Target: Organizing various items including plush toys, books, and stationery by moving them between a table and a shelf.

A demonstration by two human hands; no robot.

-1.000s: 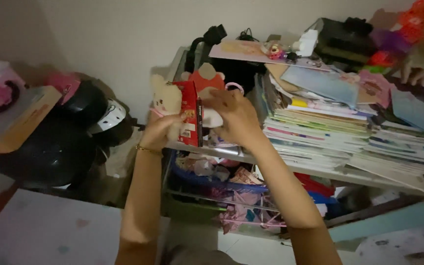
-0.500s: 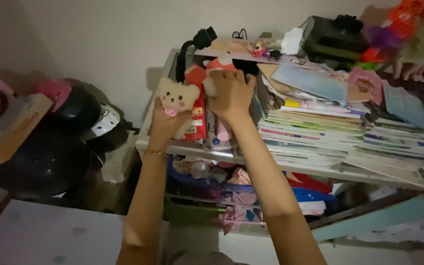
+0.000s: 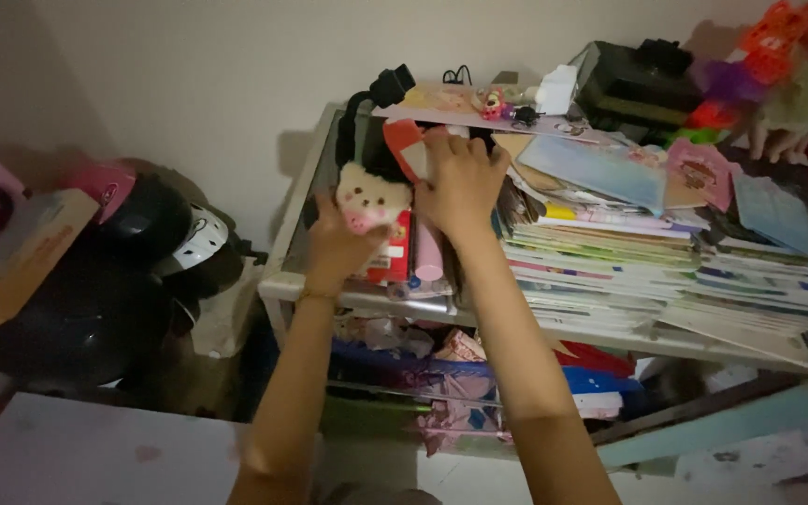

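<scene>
Plush bear (image 3: pixel 371 196) sits gripped in the left hand (image 3: pixel 334 245) by the shelf's (image 3: pixel 278 281) left end. Right hand (image 3: pixel 460 178) fingers press closed on a red box (image 3: pixel 406 150). Books (image 3: pixel 600 271) beside it look ready to slide if bumped.

A red and white carton (image 3: pixel 393 257) stands upright on the shelf (image 3: pixel 278 281), beside book stacks.
</scene>
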